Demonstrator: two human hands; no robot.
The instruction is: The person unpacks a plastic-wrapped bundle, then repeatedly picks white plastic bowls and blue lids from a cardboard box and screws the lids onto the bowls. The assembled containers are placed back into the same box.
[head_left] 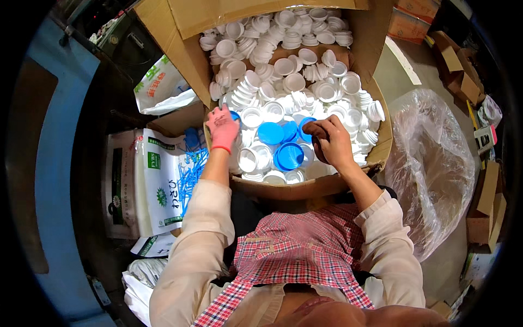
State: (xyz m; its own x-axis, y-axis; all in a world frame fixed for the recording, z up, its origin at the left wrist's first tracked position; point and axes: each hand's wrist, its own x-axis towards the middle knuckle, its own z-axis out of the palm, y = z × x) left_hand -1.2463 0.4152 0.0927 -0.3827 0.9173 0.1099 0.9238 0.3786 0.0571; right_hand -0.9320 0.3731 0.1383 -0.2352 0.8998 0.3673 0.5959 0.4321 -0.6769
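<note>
My left hand point(222, 128), in a pink glove, is at the left side of an open cardboard box point(294, 191). Its fingers are bent, and a small blue cap point(235, 116) shows at its thumb side, apparently pinched there. My right hand point(333, 143) is over the front right of the box with its fingers curled. Something dark point(319, 150) shows under those fingers; its kind is unclear. Several round blue caps point(289, 156) lie between my hands, on top of a large heap of white plastic caps point(294, 83), some nested in stacks.
Left of the box are a printed white plastic sack point(163, 180) and thin blue plastic pieces point(190, 177). Another white bag point(163, 87) stands farther back. A clear plastic bag point(427, 169) lies on the right, with opened cardboard boxes point(485, 204) beyond it.
</note>
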